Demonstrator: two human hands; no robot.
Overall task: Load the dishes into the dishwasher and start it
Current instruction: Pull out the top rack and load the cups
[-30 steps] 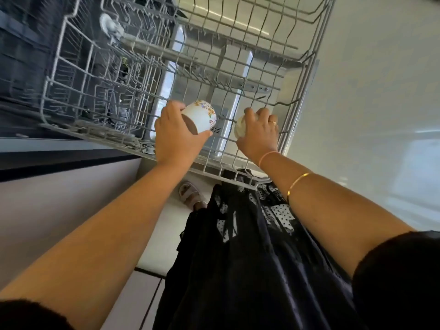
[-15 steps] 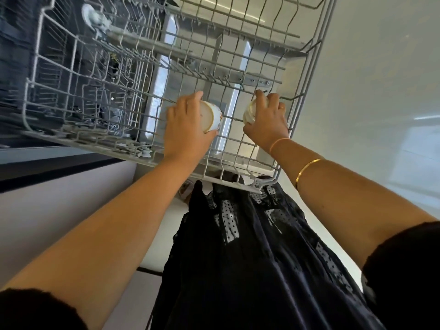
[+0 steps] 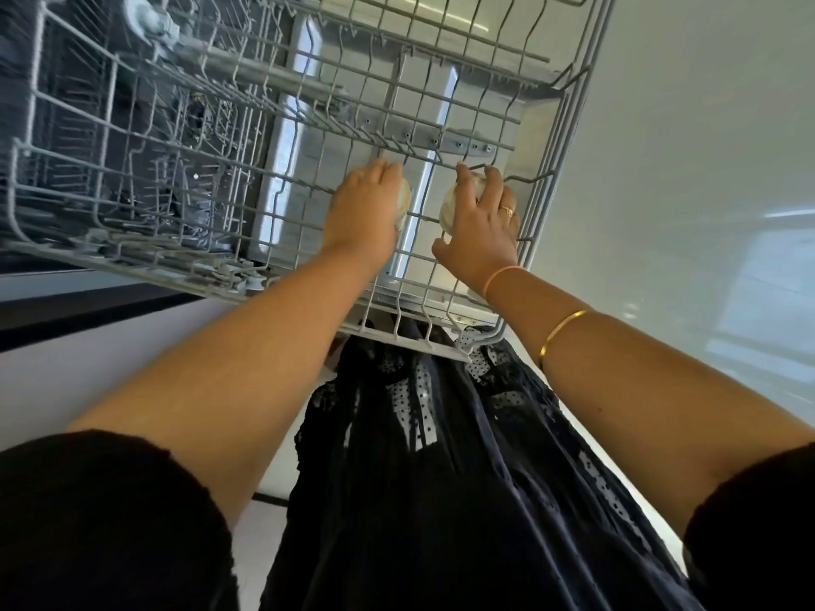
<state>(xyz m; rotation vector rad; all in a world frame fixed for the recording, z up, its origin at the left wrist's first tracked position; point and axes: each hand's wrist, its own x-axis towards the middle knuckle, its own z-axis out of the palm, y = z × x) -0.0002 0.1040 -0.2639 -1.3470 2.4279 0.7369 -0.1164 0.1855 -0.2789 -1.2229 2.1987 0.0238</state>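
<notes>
**A:** Pale glossy flooring (image 3: 705, 169) shows past the right rim of the wire rack (image 3: 569, 138), which is pulled out. Where are the cups?

**B:** Both are inside the rack, toward its right side and its near end, side by side but apart. The left hand (image 3: 361, 209) is curled over the left cup (image 3: 405, 200). The right hand (image 3: 480, 231) wraps its fingers round the right cup (image 3: 452, 205).

**A:** Which way do they point?

**B:** They're mostly hidden. A cream sliver of the left cup's rim faces the right cup, so I judge its long axis lies across the rack, tipped over. I cannot tell where the right cup's mouth points.

**A:** What are the risks?

**B:** Released tilted, a cup could roll on the wires and knock its neighbour. It could also settle mouth-up and pool water, or chip its rim against the tines (image 3: 397, 145)
</notes>
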